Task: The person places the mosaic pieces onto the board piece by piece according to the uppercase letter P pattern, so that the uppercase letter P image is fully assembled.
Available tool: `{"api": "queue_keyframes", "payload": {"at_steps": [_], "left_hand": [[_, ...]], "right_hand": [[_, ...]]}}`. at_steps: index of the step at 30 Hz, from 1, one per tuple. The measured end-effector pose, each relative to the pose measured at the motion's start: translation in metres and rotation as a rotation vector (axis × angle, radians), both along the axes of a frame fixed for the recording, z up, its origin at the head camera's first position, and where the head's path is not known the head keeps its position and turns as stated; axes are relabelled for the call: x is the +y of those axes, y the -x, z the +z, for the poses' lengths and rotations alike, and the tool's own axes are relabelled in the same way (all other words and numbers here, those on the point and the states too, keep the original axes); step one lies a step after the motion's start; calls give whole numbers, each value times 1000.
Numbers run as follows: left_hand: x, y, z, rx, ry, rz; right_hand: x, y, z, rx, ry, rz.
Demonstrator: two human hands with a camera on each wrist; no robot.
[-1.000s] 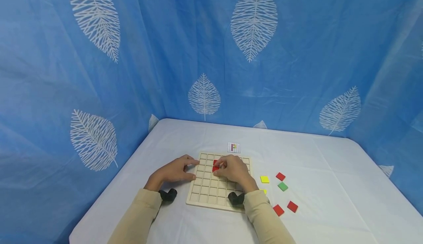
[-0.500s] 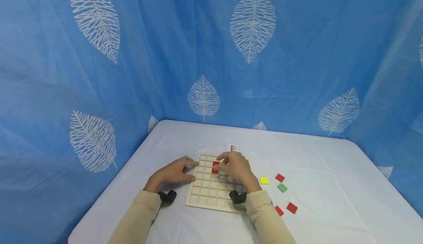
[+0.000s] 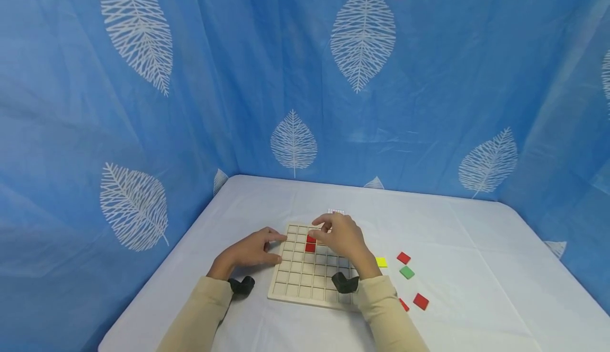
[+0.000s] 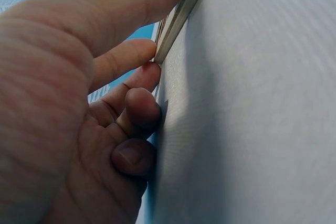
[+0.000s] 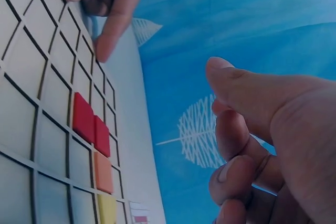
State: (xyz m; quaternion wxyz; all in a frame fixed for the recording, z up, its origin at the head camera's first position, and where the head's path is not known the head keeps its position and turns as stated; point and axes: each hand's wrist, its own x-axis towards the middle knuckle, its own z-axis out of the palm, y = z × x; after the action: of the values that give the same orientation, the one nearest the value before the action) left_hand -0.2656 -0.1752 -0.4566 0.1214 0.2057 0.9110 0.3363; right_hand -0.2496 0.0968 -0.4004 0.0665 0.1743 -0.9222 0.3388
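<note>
A pale wooden grid board [image 3: 293,278] lies on the table. My left hand [image 3: 252,247] rests at its left side, the thumb and fingertips touching the board's edge. My right hand [image 3: 344,235] hovers over the far part of the board, thumb and fingers loosely bent with nothing between them. Two red tiles, a nearer one [image 3: 310,247] and a farther one [image 3: 311,239], fill neighbouring squares near the right fingertips. In the right wrist view an orange tile [image 5: 103,172] and a yellow tile [image 5: 107,208] continue beyond them; the right hand hides both in the head view.
Loose tiles lie right of the board: yellow [image 3: 381,262], green [image 3: 407,272], and red ones near [image 3: 421,301] and far [image 3: 403,258]. The right sleeve [image 3: 388,309] partly covers another red tile [image 3: 404,304]. A small printed grid card [image 5: 139,215] lies behind the board.
My right hand has lifted off the red tiles and shifted slightly right and away, uncovering them and now covering most of the card. The left hand has stayed at the board's edge.
</note>
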Motion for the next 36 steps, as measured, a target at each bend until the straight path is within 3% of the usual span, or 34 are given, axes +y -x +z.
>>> {"api": "queue_keyframes", "payload": {"at_steps": [8,23,36], "left_hand": [[1,-3,1,6,-3,6],[1,-2,0,-12,-17,35],[-3,2,0,-14,-8,31]], "right_hand": [[7,-4,13,24,14,1],[30,-20,46,172,-7,-59],[64,-32,54,270,-54,-129]]}}
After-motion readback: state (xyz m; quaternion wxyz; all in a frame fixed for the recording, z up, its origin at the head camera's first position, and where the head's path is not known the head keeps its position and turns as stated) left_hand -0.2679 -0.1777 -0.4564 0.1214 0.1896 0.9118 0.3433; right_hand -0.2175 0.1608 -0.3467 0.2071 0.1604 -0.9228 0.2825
